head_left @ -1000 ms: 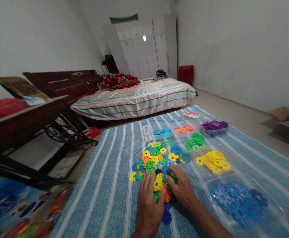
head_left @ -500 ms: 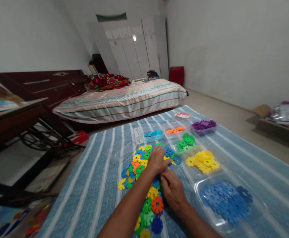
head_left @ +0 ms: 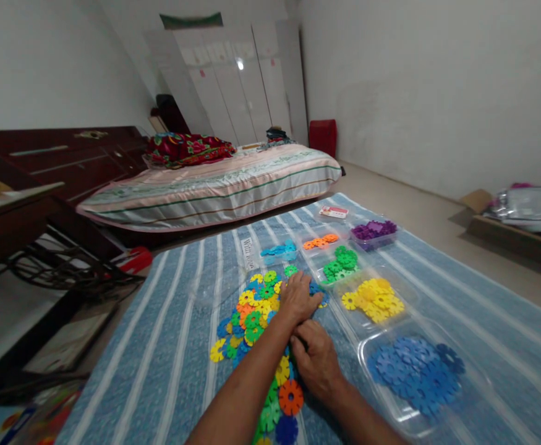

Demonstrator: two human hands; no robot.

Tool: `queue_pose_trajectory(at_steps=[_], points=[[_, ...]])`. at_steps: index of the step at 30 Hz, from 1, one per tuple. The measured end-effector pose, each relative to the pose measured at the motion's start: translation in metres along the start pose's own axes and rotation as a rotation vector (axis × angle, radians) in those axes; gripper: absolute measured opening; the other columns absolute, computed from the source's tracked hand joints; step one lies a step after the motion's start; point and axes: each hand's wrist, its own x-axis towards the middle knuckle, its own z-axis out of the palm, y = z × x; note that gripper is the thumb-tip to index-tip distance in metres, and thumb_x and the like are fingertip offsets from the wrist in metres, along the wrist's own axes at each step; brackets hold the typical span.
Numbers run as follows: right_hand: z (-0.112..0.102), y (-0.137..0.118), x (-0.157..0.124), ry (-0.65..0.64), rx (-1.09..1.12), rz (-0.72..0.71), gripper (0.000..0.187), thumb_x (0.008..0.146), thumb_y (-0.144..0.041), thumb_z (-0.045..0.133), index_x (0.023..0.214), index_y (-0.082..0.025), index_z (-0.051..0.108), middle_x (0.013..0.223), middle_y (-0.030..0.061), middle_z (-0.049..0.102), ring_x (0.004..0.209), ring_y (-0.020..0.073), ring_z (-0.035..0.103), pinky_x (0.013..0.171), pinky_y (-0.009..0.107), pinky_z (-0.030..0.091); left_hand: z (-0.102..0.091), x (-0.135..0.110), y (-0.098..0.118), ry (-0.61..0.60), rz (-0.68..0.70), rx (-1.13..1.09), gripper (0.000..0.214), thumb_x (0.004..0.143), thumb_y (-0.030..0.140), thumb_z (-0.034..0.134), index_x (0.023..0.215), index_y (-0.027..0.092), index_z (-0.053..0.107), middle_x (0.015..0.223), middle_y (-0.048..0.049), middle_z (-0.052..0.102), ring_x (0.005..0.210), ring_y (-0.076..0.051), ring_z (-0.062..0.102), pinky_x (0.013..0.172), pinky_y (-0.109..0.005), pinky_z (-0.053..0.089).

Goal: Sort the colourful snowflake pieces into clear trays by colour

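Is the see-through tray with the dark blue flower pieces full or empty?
Partly full. Dark blue pieces lie heaped over most of the clear tray, with bare plastic showing along its near edge.

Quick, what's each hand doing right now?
Left hand: open, flat on the colourful plastic discs.
Right hand: curled on the discs; grip cannot be told.

We look from one camera worn on our head, facing forward and tilted down over the blue striped cloth (head_left: 182, 321). Our left hand (head_left: 300, 296) and right hand (head_left: 316, 364) sit close beneath the lens, toward 6 o'clock. The bed (head_left: 214, 185) lies farther off at 11 o'clock, the white wardrobe (head_left: 233, 80) behind it, and the grey wall (head_left: 413, 93) runs away toward 2 o'clock.
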Motion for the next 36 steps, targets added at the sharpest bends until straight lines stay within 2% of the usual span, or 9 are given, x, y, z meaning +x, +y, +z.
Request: queue_pose_trajectory(at_steps=[5,12,14,17,21,25,29,32,36], points=[[0.000,0.001,0.000,0.002,-0.024,-0.013,0.020,0.086,-0.013,0.043,0.075,-0.021,0.059,0.077,0.0033,0.063,0.077,0.0179,0.058,0.071,0.029,0.042,-0.013,-0.011,-0.013,-0.023,0.074,0.026,0.027,0.081,0.028,0.058,0.107,0.018,0.058,0.117,-0.0097,0.063,0.113,-0.025,0.057,0.100,-0.039,0.041],[0.004,0.004,-0.003,-0.005,-0.076,0.003,0.018,0.085,-0.015,0.046,0.072,-0.021,0.058,0.073,0.0024,0.061,0.074,0.0179,0.056,0.071,0.030,0.040,-0.038,-0.032,-0.035,-0.117,0.036,0.160,0.025,0.075,0.014,0.054,0.099,0.017,0.063,0.106,-0.0104,0.067,0.107,-0.027,0.060,0.094,-0.040,0.044],[0.004,0.003,-0.003,-0.006,-0.076,0.006,0.018,0.084,-0.015,0.046,0.073,-0.021,0.058,0.074,0.0027,0.061,0.075,0.0184,0.056,0.072,0.031,0.040,-0.037,-0.031,-0.032,-0.098,0.070,0.124,0.031,0.077,0.016,0.056,0.106,0.017,0.063,0.116,-0.0110,0.066,0.114,-0.027,0.058,0.099,-0.040,0.043],[0.002,0.003,-0.002,-0.014,-0.048,-0.001,0.018,0.082,-0.013,0.045,0.078,-0.021,0.061,0.079,0.0039,0.064,0.080,0.0197,0.058,0.074,0.032,0.041,-0.025,-0.022,-0.022,-0.084,0.156,0.016,0.037,0.079,0.027,0.063,0.116,0.020,0.063,0.130,-0.0098,0.061,0.124,-0.028,0.053,0.106,-0.041,0.039],[0.001,0.004,-0.001,-0.023,-0.037,0.001,0.017,0.083,-0.014,0.046,0.077,-0.021,0.061,0.081,0.0041,0.066,0.081,0.0198,0.058,0.076,0.032,0.041,-0.011,-0.005,-0.010,-0.120,0.214,-0.038,0.045,0.076,0.039,0.071,0.118,0.022,0.065,0.134,-0.0102,0.058,0.126,-0.030,0.051,0.108,-0.045,0.038],[0.002,0.005,-0.001,-0.027,-0.061,-0.002,0.018,0.085,-0.015,0.047,0.075,-0.021,0.060,0.078,0.0033,0.064,0.079,0.0193,0.058,0.075,0.032,0.041,-0.008,0.000,-0.011,-0.106,0.286,-0.054,0.040,0.076,0.032,0.070,0.115,0.024,0.066,0.132,-0.0086,0.058,0.124,-0.028,0.052,0.107,-0.042,0.039],[0.001,0.002,-0.001,-0.035,-0.074,-0.026,0.019,0.085,-0.015,0.047,0.072,-0.021,0.059,0.075,0.0019,0.063,0.077,0.0181,0.058,0.074,0.031,0.039,-0.011,-0.005,-0.021,-0.120,0.334,-0.046,0.028,0.076,0.020,0.061,0.104,0.021,0.066,0.116,-0.0056,0.064,0.111,-0.022,0.058,0.099,-0.034,0.044],[-0.001,-0.001,0.000,-0.037,-0.078,-0.027,0.019,0.084,-0.014,0.047,0.069,-0.021,0.058,0.072,0.0013,0.061,0.074,0.0174,0.057,0.072,0.030,0.038,-0.018,-0.012,-0.027,-0.153,0.322,0.012,0.027,0.075,0.015,0.056,0.100,0.020,0.064,0.106,-0.0049,0.066,0.102,-0.021,0.060,0.092,-0.032,0.047],[-0.003,-0.003,0.001,-0.048,-0.075,-0.028,0.019,0.084,-0.014,0.047,0.071,-0.022,0.059,0.073,0.0008,0.063,0.074,0.0170,0.057,0.072,0.030,0.038,-0.029,-0.021,-0.024,-0.200,0.243,0.132,0.025,0.074,0.010,0.054,0.094,0.020,0.064,0.102,-0.0080,0.067,0.100,-0.024,0.061,0.088,-0.035,0.048]])
